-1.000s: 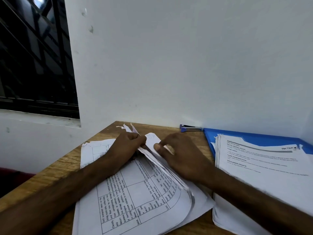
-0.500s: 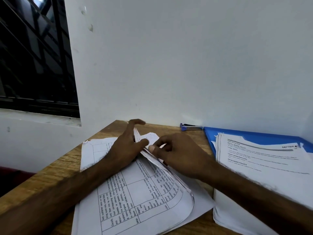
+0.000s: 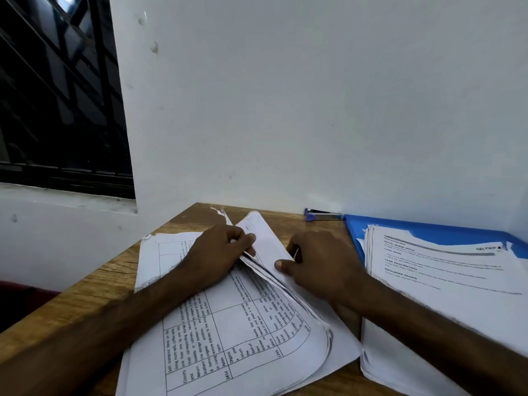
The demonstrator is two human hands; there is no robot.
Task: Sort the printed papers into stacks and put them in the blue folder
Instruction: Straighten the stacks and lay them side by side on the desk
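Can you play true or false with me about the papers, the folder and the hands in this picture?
1. A stack of printed papers lies on the blue folder. True.
2. The stapler is held in a hand. False: it lies by the wall, next to the folder, and no hand touches it.
3. The left hand grips the folded-back sheets of the pile with the printed grid. True.
4. The blue folder is on the left side of the table. False: it is on the right side.
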